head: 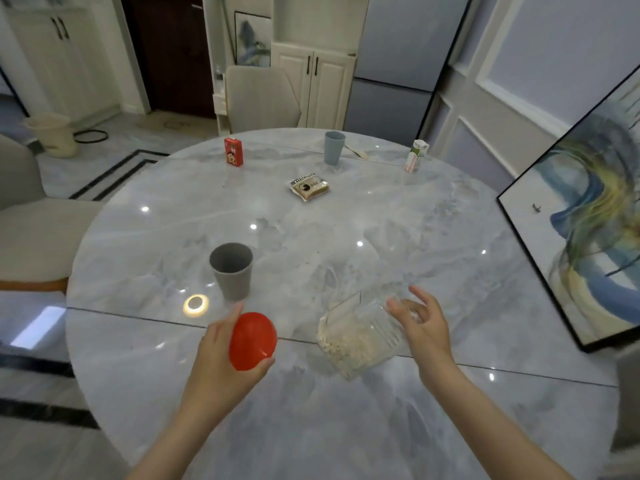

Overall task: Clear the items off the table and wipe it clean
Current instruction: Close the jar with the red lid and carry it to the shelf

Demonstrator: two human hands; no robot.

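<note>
On the round marble table (346,427) my left hand (221,355) holds a red lid (252,341), thumb and fingers around its edge. My right hand (422,323) curls around the base of a clear glass jar (360,337) that lies tilted toward me, with pale grains inside near its mouth. A grey cup (231,271) stands upright just beyond the lid. Farther back are a wrapped snack (309,186), a red carton (233,151), a blue cup (334,147) and a small white carton (415,156).
Chairs stand at the far side (259,95) and on the left (31,223). A framed painting (588,230) leans at the right edge of the table. A beige bin (52,133) sits on the floor at the far left. A pale utensil (358,152) lies beside the blue cup.
</note>
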